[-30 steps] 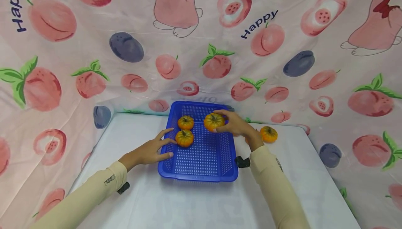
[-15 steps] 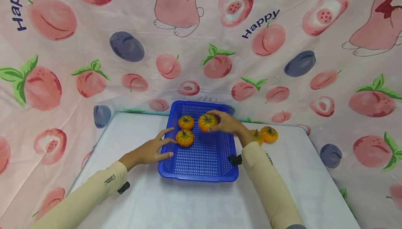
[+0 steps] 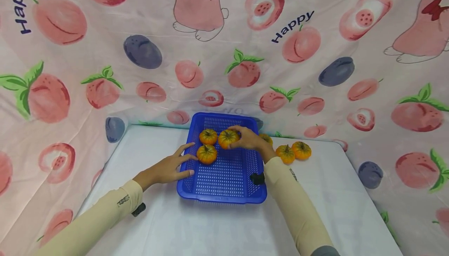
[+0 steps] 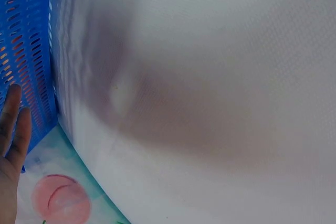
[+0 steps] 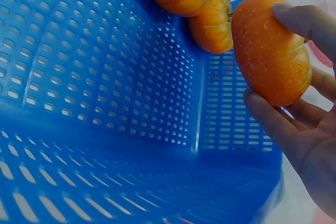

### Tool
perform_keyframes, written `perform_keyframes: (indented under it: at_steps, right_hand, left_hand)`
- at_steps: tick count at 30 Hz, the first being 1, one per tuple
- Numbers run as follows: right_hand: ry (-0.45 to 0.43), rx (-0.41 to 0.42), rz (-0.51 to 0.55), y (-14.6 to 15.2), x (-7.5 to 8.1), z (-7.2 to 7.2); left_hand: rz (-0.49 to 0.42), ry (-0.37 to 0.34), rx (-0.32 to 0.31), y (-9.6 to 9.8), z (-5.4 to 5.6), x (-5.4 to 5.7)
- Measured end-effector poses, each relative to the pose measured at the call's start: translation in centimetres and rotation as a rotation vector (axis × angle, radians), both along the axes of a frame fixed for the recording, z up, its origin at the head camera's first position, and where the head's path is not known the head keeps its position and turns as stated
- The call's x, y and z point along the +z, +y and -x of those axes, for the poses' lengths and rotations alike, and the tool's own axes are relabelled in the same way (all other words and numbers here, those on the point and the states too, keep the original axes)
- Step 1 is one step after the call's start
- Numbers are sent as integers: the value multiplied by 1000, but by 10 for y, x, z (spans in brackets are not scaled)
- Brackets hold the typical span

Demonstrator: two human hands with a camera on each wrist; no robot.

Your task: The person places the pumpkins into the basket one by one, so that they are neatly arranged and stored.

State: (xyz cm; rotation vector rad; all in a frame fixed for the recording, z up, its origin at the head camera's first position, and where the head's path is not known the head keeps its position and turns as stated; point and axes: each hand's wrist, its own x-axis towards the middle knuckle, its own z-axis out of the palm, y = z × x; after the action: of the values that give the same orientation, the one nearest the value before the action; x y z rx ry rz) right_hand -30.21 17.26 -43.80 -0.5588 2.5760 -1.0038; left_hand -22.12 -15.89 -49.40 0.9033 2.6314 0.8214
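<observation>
In the head view my right hand [image 3: 250,138] grips a small orange pumpkin [image 3: 227,139] over the far part of a blue plastic basket [image 3: 221,199]. The right wrist view has thumb and fingers round the sides of this ribbed pumpkin [image 5: 269,51], above the basket floor. Two more pumpkins lie inside along the left wall, a farther one [image 3: 208,136] and a nearer one [image 3: 207,154]. My left hand [image 3: 170,169] is at the basket's left rim with fingers spread and relaxed, holding nothing; part of it shows beside the perforated wall [image 4: 31,40] in the left wrist view.
Right of the basket on the white table [image 3: 147,225] are two pumpkins side by side, one left [image 3: 285,154] and one right [image 3: 302,150]. Another pumpkin [image 3: 267,138] is partly hidden behind my right wrist. A fruit-patterned cloth [image 3: 217,80] hangs behind the table.
My right hand has carried the pumpkin left, in from the basket's right side towards the two pumpkins inside. Pumpkins behind the right arm have come into view. My left hand stays put.
</observation>
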Motion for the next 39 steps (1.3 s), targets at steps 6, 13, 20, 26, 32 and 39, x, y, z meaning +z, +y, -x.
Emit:
perform_keyframes:
  at_steps: [6,13,20,26,32,39]
  right_hand:
    - [-17,-28,-20,-4,-6,3]
    - [-59,-47,-55,-9,-14,7]
    - [-61,-53,-83,-14,-23,12]
    - [-54,-63,-101,-17,-33,16]
    - [-59,-51,-97,-21,-35,18]
    - [-68,-27,-113,-23,-37,18]
  left_hand:
    - [3,-5,3,0,0,0]
    - [5,-2,7,0,1,-1]
    - [3,3,6,1,2,-1]
    - [0,12,-5,2,1,0]
    - [-1,4,0,2,0,1]
    - [2,6,3,0,1,1]
